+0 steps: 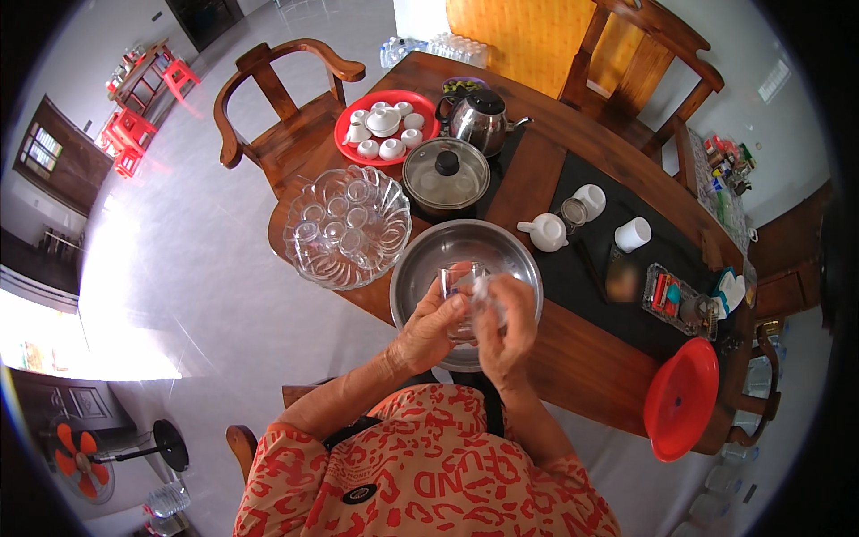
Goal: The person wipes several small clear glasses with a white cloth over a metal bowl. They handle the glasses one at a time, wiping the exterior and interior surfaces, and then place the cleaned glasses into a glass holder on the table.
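Note:
My left hand point(428, 329) is wrapped round a small clear drinking glass point(454, 281), held above a wide steel basin point(413, 261). Close against the glass's side, my right hand point(506, 333) pinches a crumpled white piece of tissue or cloth point(483, 288). The fingers hide part of both things. To the left of the basin stands a large scalloped glass bowl point(394, 234) with several clear glasses in it. Behind the basin is a pot with a glass lid point(428, 186).
A red tray point(344, 125) of white teaware and a steel kettle point(480, 123) stand at the back. A white teapot point(546, 232), white cups point(633, 234) and a glass tray point(660, 311) are on the right. A red basin point(682, 403) sits at the right edge. Wooden chairs point(277, 98) surround the table.

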Tool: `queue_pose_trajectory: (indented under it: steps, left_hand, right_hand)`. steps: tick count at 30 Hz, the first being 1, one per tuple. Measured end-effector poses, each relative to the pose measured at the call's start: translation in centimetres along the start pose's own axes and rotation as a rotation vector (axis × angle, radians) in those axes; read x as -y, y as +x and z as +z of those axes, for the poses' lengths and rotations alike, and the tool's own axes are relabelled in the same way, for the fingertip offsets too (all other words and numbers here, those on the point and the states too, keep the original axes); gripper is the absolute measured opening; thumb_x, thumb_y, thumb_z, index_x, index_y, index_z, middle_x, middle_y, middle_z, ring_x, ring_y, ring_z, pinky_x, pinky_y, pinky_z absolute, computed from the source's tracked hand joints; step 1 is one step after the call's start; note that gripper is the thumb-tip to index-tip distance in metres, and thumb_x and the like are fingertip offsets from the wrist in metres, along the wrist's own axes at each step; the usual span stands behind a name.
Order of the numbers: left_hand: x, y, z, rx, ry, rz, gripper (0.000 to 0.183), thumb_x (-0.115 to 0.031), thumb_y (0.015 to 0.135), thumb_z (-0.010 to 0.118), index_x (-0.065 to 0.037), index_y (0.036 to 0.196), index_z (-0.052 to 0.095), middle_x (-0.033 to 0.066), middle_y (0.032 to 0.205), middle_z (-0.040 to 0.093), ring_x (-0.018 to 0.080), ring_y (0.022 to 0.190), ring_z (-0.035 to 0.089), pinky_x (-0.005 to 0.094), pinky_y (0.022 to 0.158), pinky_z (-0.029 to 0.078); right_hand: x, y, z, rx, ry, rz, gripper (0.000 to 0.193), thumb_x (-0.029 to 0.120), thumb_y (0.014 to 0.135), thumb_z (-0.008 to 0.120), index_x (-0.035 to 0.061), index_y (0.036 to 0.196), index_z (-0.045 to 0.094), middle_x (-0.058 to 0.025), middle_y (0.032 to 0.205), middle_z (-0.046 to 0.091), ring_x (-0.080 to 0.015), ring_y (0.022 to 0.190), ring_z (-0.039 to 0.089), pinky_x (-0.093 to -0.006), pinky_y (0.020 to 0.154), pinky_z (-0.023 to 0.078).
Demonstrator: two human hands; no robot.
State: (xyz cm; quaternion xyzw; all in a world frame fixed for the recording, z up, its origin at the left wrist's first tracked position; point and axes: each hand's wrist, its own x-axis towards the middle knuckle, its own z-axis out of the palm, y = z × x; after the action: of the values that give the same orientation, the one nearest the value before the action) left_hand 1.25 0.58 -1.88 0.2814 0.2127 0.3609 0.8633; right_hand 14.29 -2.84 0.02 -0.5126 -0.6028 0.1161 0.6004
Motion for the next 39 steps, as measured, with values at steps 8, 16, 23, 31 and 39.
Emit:
queue_pose_trajectory:
  steps: [8,16,23,31,39]
  left_hand:
    - [-0.3,-0.3,-0.1,0.159,0.053,0.068,0.092,-0.03,0.081,0.072,-0.014,0.148,0.011,0.0069,0.132,0.043,0.0193,0.119,0.047,0.0355,0.097,0.043]
    - [-0.8,-0.4,1.4,0.137,0.103,0.084,0.109,-0.024,0.075,0.078,-0.015,0.15,0.0,0.0012,0.13,0.036,0.0171,0.125,0.036,0.0328,0.1,0.036]
    - [-0.2,0.7,-0.7,0.047,0.101,0.172,0.095,-0.022,0.08,0.074,-0.019,0.149,0.01,-0.0007,0.124,0.036,0.0124,0.107,0.045,0.029,0.09,0.041]
    - [-0.4,0.0,-0.2,0.097,0.044,0.081,0.101,-0.025,0.079,0.074,-0.019,0.15,0.002,0.0006,0.114,0.043,0.0125,0.108,0.043,0.029,0.092,0.038]
    - [-0.6,0.2,1.0,0.161,0.116,0.154,0.104,-0.019,0.079,0.075,-0.02,0.15,0.0,-0.0017,0.128,0.037,0.0135,0.119,0.039,0.0325,0.102,0.033]
  right_hand:
    - [0.5,0.2,-0.1,-0.022,0.239,0.139,0.019,0.007,0.087,0.058,0.0016,0.105,0.057,-0.0106,0.102,0.057,-0.0186,0.088,0.055,-0.0294,0.074,0.046]
    - [-1.3,1.7,-0.5,0.153,0.752,0.687,0.021,0.015,0.096,0.05,-0.0009,0.103,0.061,-0.0026,0.098,0.059,-0.0061,0.084,0.054,-0.0216,0.072,0.044]
    - [0.2,0.6,0.3,0.024,0.269,0.201,0.02,0.01,0.093,0.051,-0.0024,0.108,0.058,-0.0097,0.106,0.055,-0.0158,0.091,0.053,-0.0279,0.077,0.044]
    - [0.8,0.4,-0.3,0.021,0.136,0.068,0.025,0.013,0.091,0.055,-0.0041,0.109,0.058,-0.0177,0.109,0.053,-0.0257,0.095,0.054,-0.0326,0.08,0.045]
    - [-1.7,1.8,-0.9,0.248,0.766,0.636,0.025,0.015,0.097,0.044,-0.0011,0.108,0.061,-0.0054,0.106,0.057,-0.0109,0.093,0.053,-0.0234,0.081,0.042]
